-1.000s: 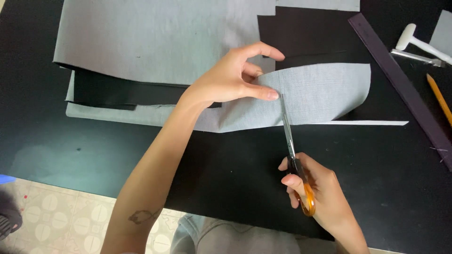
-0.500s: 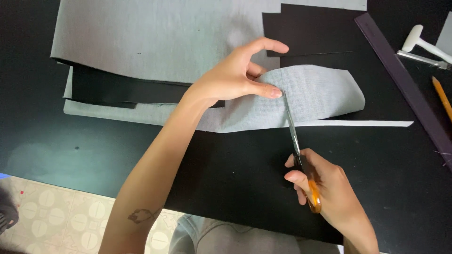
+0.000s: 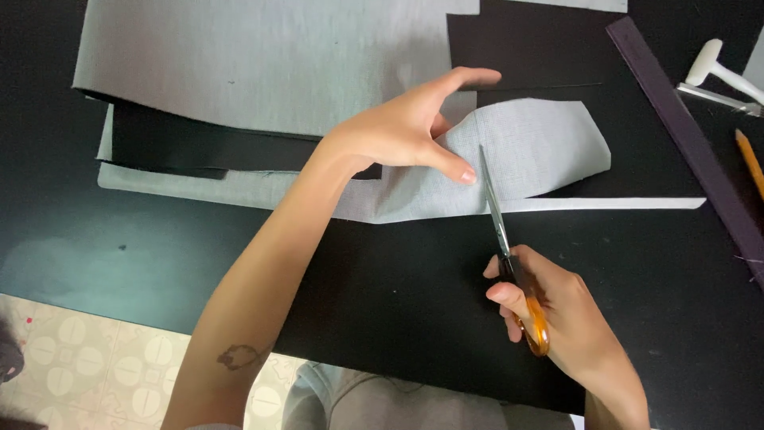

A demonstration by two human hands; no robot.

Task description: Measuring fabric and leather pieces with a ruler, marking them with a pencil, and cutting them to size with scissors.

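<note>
A grey fabric sheet point(image 3: 263, 64) lies over black fabric point(image 3: 191, 143) on a black table point(image 3: 382, 279). A curved grey piece point(image 3: 533, 147) sticks out to the right of it. My left hand point(image 3: 406, 127) presses flat on the grey fabric, its thumb beside the scissor blades. My right hand point(image 3: 557, 318) grips orange-handled scissors point(image 3: 509, 255). Their blades point away from me and sit in the grey fabric just right of my left thumb.
A narrow white strip point(image 3: 605, 204) runs along the cut piece's lower edge. A long dark ruler point(image 3: 692, 147) lies diagonally at the right, with a white-handled tool point(image 3: 720, 76) and a yellow pencil point(image 3: 750, 163) beyond it. Patterned floor point(image 3: 87, 358) shows below the table edge.
The scissors have pushed a little farther into the grey fabric. My left hand stays pressed in place beside the blades.
</note>
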